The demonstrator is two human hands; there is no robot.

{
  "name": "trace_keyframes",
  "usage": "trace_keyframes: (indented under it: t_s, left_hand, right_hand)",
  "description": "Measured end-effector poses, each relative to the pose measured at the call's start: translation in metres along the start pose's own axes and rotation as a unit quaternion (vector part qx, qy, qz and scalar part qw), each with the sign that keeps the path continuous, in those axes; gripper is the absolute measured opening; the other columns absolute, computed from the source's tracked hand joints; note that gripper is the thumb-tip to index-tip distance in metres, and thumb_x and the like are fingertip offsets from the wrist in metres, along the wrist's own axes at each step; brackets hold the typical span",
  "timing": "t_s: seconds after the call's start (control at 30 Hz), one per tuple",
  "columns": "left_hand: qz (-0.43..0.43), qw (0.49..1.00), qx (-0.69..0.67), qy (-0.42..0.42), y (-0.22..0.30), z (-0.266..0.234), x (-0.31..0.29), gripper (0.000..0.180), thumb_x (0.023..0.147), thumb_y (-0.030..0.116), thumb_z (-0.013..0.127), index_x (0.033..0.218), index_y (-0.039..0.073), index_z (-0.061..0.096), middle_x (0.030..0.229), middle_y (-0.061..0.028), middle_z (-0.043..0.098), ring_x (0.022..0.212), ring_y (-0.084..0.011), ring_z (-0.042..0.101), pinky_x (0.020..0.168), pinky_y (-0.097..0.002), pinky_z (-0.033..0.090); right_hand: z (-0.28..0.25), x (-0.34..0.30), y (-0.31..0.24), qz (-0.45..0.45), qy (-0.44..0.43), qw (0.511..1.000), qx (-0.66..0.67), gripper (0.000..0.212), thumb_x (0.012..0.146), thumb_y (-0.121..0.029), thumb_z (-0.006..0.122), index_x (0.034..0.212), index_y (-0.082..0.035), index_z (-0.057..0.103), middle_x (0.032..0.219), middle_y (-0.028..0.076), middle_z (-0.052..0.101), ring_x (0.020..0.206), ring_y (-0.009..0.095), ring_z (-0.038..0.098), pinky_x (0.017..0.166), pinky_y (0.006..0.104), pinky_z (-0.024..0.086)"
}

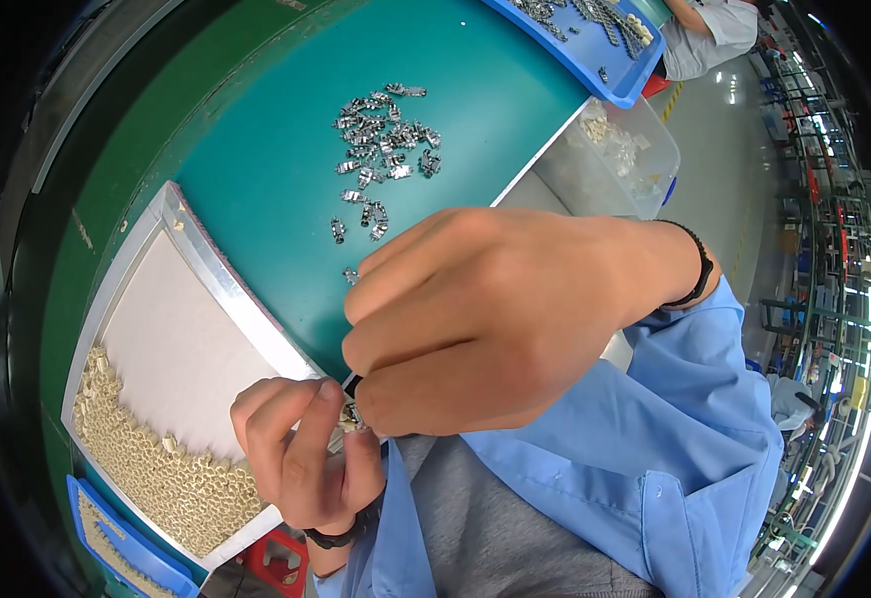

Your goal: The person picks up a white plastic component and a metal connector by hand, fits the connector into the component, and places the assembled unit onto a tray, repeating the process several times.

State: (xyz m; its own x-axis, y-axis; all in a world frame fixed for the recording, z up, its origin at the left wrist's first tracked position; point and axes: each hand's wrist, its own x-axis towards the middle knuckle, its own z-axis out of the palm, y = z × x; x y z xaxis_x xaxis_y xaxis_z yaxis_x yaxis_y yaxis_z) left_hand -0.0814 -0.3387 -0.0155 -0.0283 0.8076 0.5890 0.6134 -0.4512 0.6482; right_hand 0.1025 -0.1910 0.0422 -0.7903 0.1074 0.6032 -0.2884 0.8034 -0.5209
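Both my hands meet low in the middle of the view. My left hand (301,448) is closed in a pinch on a small cream-and-metal part (350,419), held between thumb and fingertips. My right hand (485,319) is curled in against the same spot, its fingers closed; what they grip is hidden behind the knuckles. Beyond the right hand, a loose cluster of small shiny metal pieces (381,140) lies on the green tabletop (256,199). To the left of my left hand, many small cream plastic parts (171,478) are heaped in a white-lined, metal-edged tray (226,299).
At the far right of the table stands a blue tray (615,85) with metal pieces and strips. Below it is a clear plastic bin (645,174) holding bags and cream parts. Another blue tray (132,548) sits lower left, near a red stool (278,563). A co-worker's sleeve (715,40) shows beyond.
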Motion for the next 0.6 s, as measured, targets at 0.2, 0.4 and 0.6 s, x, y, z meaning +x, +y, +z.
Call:
trace_keyframes:
  t_s: [0.2,0.4,0.6]
  left_hand:
    - [0.006,1.000,0.005,0.001,0.001,0.003,0.001,0.034,0.079,0.010,0.072,0.111,-0.002,0.071,0.099,-0.0156,0.065,0.084,-0.0323,0.059,0.071,-0.0428,0.048]
    - [0.007,1.000,0.026,-0.003,0.003,0.008,0.002,0.033,0.080,0.008,0.073,0.111,-0.002,0.071,0.099,-0.0158,0.065,0.084,-0.0322,0.060,0.072,-0.0428,0.049]
    - [0.010,1.000,-0.009,0.001,0.003,0.011,0.003,0.033,0.079,0.003,0.075,0.111,-0.003,0.070,0.100,-0.0155,0.066,0.085,-0.0324,0.061,0.073,-0.0427,0.049]
  right_hand:
    - [-0.005,-0.003,-0.004,0.019,-0.017,1.000,-0.014,0.015,0.083,-0.001,0.066,0.072,-0.002,0.056,0.068,0.005,0.041,0.056,0.020,0.044,0.048,0.0324,0.036]
    - [-0.006,-0.005,-0.007,0.052,-0.030,0.998,-0.033,0.017,0.082,-0.002,0.067,0.071,-0.003,0.054,0.068,0.005,0.042,0.056,0.019,0.044,0.048,0.0323,0.037]
    - [0.001,-0.011,-0.006,0.084,-0.031,0.996,-0.022,0.010,0.081,0.000,0.064,0.078,-0.002,0.055,0.070,0.006,0.045,0.059,0.022,0.048,0.052,0.0330,0.040]
